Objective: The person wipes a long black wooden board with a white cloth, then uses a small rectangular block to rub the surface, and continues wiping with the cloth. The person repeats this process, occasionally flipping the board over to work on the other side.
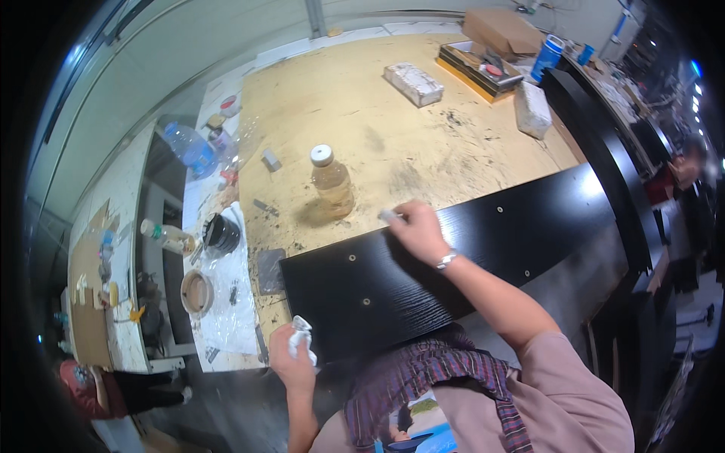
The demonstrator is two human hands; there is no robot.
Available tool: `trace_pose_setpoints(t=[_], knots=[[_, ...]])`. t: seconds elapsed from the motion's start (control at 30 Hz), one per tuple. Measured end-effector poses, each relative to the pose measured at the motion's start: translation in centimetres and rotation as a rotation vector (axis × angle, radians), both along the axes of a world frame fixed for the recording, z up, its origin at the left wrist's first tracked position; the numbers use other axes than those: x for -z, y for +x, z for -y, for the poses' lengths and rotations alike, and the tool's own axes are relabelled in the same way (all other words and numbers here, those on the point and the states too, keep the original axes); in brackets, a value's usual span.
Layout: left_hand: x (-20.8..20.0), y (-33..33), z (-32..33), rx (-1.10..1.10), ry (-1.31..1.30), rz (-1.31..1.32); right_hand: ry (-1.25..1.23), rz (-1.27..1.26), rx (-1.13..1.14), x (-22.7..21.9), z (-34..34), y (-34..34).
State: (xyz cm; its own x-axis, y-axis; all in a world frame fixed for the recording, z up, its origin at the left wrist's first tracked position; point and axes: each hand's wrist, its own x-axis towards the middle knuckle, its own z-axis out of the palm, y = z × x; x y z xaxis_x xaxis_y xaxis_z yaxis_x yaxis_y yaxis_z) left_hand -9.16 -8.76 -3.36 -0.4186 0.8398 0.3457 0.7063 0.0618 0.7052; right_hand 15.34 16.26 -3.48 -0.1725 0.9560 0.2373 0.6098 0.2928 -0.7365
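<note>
Bright, fairly even light covered the yellow tabletop (317,98), while the far right background sank into dimness, dotted with small white lamps (695,90). The black board (521,226) carried a strong white glare at its right end and a paler sheen near the right hand (419,230), with a dark shadow along the forearm's left side. A bottle (332,189) threw a soft shadow to its left, and the plastic sheet (245,325) glinted. Toward the rim, straight edges bowed, corners went black, and the person at far right (686,164) looked blurred.
</note>
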Motion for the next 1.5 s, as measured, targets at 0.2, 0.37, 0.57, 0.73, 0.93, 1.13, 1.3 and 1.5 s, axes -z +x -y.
trace_pose_setpoints(t=[0.2, 0.37, 0.57, 0.73, 0.93, 1.13, 1.3, 1.5], knots=[[-6.1, 3.0, -1.7, -0.111, 0.020, 0.241, -0.870, -1.044, -0.231, -1.2, 0.1, 4.8], [-5.8, 11.1, -8.4, 0.242, -0.022, 0.094, -1.048, -1.253, -0.436, -1.6, 0.7, 5.0], [-5.1, 14.1, -9.5, 0.294, -0.119, 0.017, -1.083, -1.185, -0.491, -2.6, 1.7, 6.1], [-5.5, 14.3, -9.1, 0.183, 0.003, -0.101, -1.089, -1.110, -0.573, -4.1, 3.7, 5.4], [-5.6, 11.7, -7.8, -0.047, 0.235, -0.105, -0.962, -0.839, -0.600, -4.0, 5.0, 3.9], [1.5, -6.7, -2.2, -0.638, -0.060, -0.143, -0.382, -0.181, -0.714, -5.2, 7.3, 3.2], [7.8, -13.7, 0.8, -0.858, -0.450, -0.304, -0.153, 0.084, -0.757, -5.3, 8.5, 2.5], [3.2, -7.6, -0.7, -0.427, -0.126, 0.274, -0.135, 0.140, -0.768, -4.9, 8.5, 2.3]])
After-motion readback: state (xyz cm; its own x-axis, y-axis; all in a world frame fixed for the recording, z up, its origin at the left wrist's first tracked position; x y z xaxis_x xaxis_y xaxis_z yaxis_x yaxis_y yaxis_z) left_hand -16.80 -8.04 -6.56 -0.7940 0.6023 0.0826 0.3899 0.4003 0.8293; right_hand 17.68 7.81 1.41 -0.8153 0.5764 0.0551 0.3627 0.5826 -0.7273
